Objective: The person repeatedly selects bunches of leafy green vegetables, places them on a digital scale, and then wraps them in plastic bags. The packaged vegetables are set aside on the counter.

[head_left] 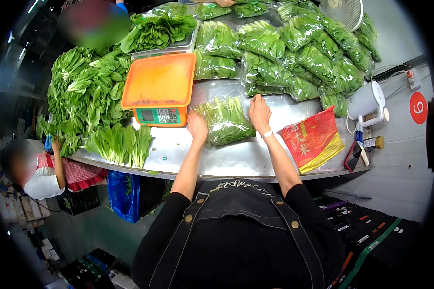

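A clear plastic bag of leafy greens (228, 123) lies on the metal table in front of me. My left hand (197, 127) is closed at the bag's left side, beside the orange scale, its fingertips partly hidden. On the opposite side, my right hand (260, 114) pinches the bag's far right corner, fingers pressed together. The plastic stretches between both hands, and the cut stems inside point away from me. Just left of the bag stands the weighing scale with an orange tray (160, 79) and a green keypad panel (160, 116); nothing lies on its tray.
Loose greens (89, 84) are heaped at left, with a small row of greens (120, 144) near the edge. Filled bags (306, 55) pile up at the back right. A red and yellow sack (311, 137), phone (353, 156) and white fan (345, 10) are rightward. Co-workers stand left and across.
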